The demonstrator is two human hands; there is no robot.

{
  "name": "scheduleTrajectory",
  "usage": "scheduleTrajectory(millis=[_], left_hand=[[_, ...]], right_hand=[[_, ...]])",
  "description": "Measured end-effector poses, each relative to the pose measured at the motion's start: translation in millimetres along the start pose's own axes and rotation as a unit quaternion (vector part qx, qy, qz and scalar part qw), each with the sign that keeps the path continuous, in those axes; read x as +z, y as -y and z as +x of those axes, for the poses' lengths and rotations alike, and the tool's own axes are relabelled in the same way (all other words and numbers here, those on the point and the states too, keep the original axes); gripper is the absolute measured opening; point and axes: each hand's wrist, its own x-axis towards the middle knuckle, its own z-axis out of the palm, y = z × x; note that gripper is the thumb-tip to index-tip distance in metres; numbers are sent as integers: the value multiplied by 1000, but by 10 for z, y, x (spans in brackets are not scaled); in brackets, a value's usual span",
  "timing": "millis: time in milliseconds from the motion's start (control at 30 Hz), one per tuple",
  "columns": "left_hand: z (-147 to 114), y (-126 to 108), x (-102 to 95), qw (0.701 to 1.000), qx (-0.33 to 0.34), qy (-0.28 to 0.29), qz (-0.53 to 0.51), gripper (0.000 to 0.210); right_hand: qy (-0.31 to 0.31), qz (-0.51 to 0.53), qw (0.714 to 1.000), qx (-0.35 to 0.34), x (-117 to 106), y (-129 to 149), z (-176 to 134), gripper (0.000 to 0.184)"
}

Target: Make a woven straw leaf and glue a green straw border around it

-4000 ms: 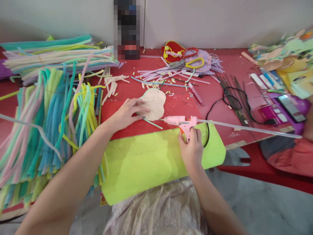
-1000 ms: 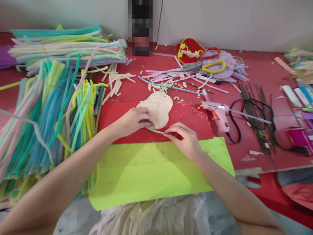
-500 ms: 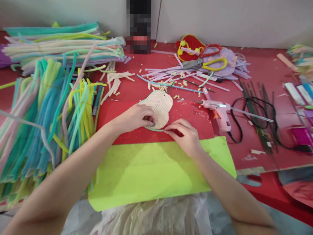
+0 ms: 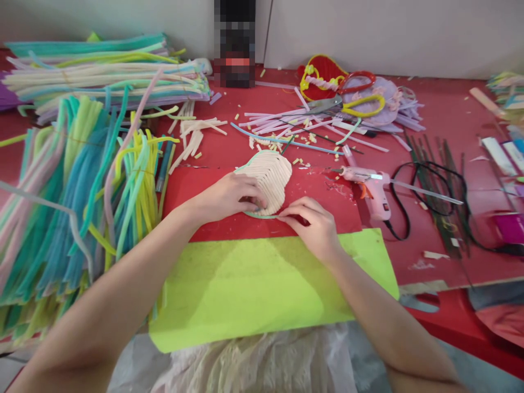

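A cream leaf-shaped piece (image 4: 273, 173) of ribbed pipe cleaners lies on the red surface, with a green stem at its far end. A pale green pipe cleaner (image 4: 262, 216) runs along its near edge. My left hand (image 4: 233, 197) is closed at the leaf's near left edge, thumb and fingertips pinching leaf and strip there. On the right, my right hand (image 4: 313, 224) pinches the free end of the green pipe cleaner between thumb and forefinger, just off the leaf's edge. The exact contact under the left fingertips is hidden.
Bundles of coloured pipe cleaners (image 4: 82, 180) crowd the left. A pink glue gun (image 4: 370, 183) with a black cord lies right, near dark stem wires (image 4: 438, 191). Scissors (image 4: 362, 103) rest on lilac strips behind. A yellow-green sheet (image 4: 262, 289) covers the near edge.
The view has shifted slightly. Both hands keep their hold on the leaf and the green pipe cleaner, with only slight finger movement.
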Motion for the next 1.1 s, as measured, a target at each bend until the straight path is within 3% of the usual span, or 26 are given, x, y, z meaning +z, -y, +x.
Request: scheduleTrajectory(millis=[833, 1100], left_hand=[[-16, -27, -70, 999, 24, 33, -20, 14], [10, -43, 10, 1000, 1, -3, 13, 12]], right_hand=[[-2, -5, 1000, 9, 21, -23, -6, 7], [2, 3, 1000, 13, 13, -12, 16, 8]])
